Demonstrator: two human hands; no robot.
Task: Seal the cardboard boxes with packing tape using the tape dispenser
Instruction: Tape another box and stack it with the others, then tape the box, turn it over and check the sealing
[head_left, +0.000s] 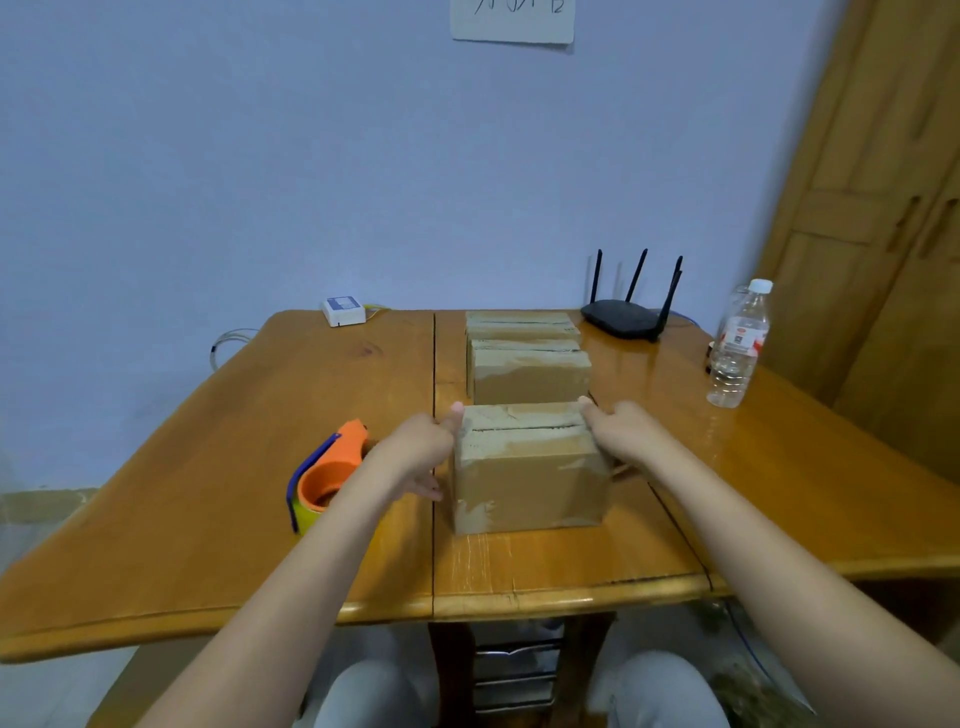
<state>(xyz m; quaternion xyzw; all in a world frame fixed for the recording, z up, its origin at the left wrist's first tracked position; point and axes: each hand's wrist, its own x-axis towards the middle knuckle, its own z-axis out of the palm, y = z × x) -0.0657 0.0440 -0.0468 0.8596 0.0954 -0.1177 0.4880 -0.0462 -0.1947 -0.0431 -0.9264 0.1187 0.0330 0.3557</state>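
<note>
Three cardboard boxes stand in a row running away from me on the wooden table (208, 493). The nearest box (530, 483) shows a dark slit along its top seam and patches of old tape. My left hand (421, 452) holds its left side, thumb on the top edge. On the opposite side my right hand (618, 431) grips the box, thumb on the top edge too. Behind it are the middle box (530, 374) and the far box (519, 325). An orange tape dispenser (327, 475) with a blue blade guard lies on the table left of my left forearm.
A black router (623, 317) with antennas sits at the back right. A clear water bottle (740, 345) stands near the right edge. At the back left lies a small white box (343, 310). A wooden cabinet (872, 208) rises on the right.
</note>
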